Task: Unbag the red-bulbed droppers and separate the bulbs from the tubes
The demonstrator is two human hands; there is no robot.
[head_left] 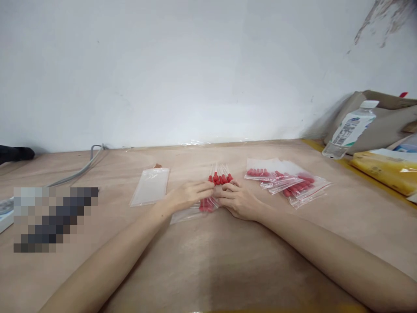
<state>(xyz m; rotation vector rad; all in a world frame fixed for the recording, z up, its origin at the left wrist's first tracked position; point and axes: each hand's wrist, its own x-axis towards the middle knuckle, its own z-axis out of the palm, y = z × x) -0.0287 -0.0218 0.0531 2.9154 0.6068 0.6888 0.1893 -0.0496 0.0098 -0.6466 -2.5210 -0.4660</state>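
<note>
Glass droppers with red rubber bulbs (220, 179) lie in a bunch at the middle of the table, their clear tubes pointing away from me. My left hand (189, 194) and my right hand (239, 202) meet just in front of these bulbs, fingers bent and closed around the bunch. More red bulbs (206, 206) show below my fingers. A clear plastic bag (185, 215) lies flat under my left hand. My fingertips partly hide what they grip, and the edges there are slightly blurred.
Zip bags holding red-bulbed droppers (293, 184) overlap on the right. A stack of flat clear bags (150, 187) lies left of my hands. Further right stand a tilted water bottle (350, 130) and a yellow package (387, 169). A grey cable (74, 174) runs at left.
</note>
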